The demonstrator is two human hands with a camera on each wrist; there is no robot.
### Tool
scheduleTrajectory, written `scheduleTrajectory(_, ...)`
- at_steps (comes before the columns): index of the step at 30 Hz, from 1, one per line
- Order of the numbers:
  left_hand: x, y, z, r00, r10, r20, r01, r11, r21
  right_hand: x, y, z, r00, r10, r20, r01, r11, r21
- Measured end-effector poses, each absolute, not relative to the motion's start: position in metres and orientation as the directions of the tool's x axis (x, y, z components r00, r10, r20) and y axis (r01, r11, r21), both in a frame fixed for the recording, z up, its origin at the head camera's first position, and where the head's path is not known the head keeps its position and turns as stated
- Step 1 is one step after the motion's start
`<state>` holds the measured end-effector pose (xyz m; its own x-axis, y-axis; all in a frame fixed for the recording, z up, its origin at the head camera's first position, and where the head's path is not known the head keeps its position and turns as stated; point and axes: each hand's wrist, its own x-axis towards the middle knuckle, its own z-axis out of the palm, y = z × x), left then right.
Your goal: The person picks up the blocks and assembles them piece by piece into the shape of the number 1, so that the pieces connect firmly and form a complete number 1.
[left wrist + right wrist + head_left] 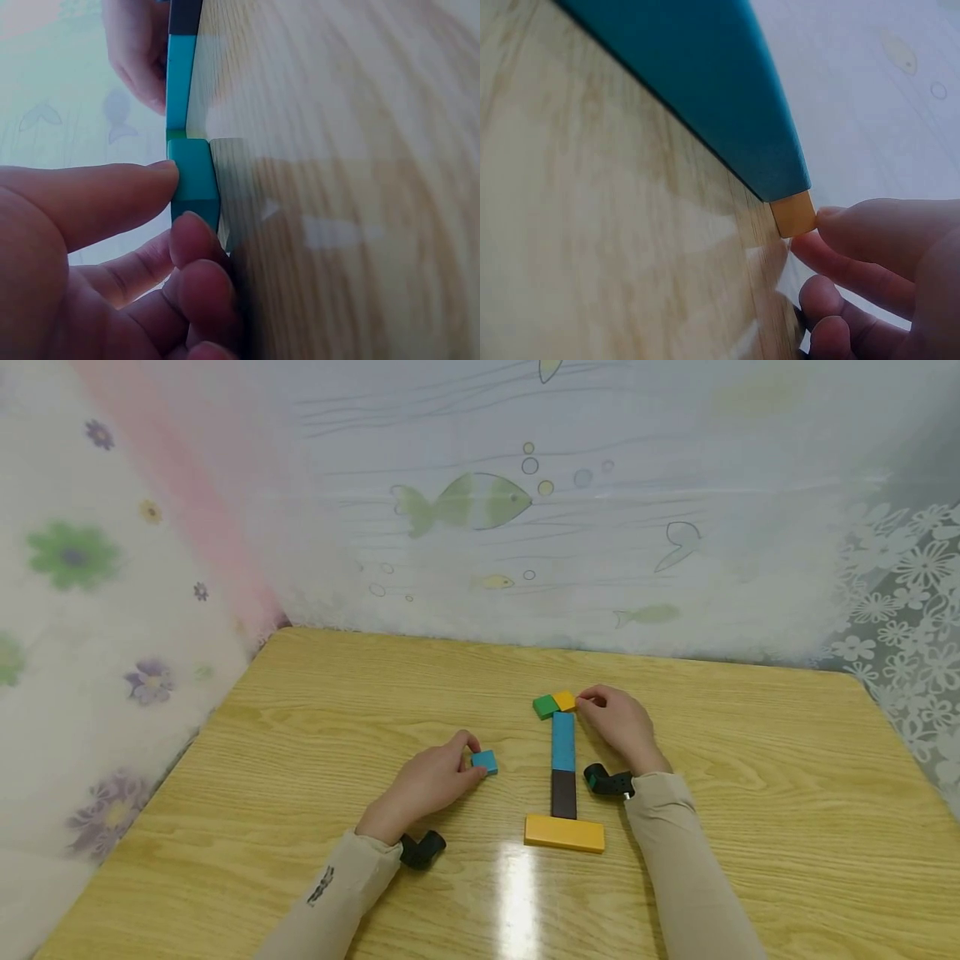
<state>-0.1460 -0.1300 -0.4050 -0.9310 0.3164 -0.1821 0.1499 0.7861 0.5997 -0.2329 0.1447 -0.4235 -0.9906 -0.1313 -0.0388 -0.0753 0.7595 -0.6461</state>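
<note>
A small blue square block (485, 762) lies on the table, pinched between the thumb and fingers of my left hand (427, 781). The left wrist view shows the thumb on one side of this teal-looking block (193, 172) and a forefinger at its end. Farther off, my right hand (617, 722) holds a small yellow block (564, 700) by its right edge with thumb and forefinger. That block touches a small green block (546, 707) on its left. Below the pair runs a long blue block (563, 742), then a dark block (564, 794), then a yellow bar (564, 832) laid crosswise.
The wooden table (247, 827) has its back edge along a hanging curtain (450, 560) printed with fish. A flower-patterned curtain (135, 627) borders the left side. Black wrist cameras sit at both wrists, the right one (606, 780) close to the blue and dark blocks.
</note>
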Motion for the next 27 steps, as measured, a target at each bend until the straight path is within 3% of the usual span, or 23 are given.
scheduleTrajectory(9,-0.149,-0.127,-0.401,-0.929,0.304,-0.211,0.137,0.811,0.568,-0.232,0.145,-0.423,-0.991,-0.130,-0.035,-0.077,0.761,-0.645)
scheduleTrajectory(16,-0.154,-0.122,-0.391,-0.903,0.300,-0.306,0.087,0.828,0.554,-0.233,0.145,-0.426,-0.990,-0.136,-0.041,-0.077,0.758,-0.648)
scheduleTrajectory(27,-0.169,-0.127,-0.387,-0.849,0.317,-0.422,-0.041,0.757,0.652,-0.233,0.146,-0.425,-0.991,-0.130,-0.033,-0.079,0.769,-0.634)
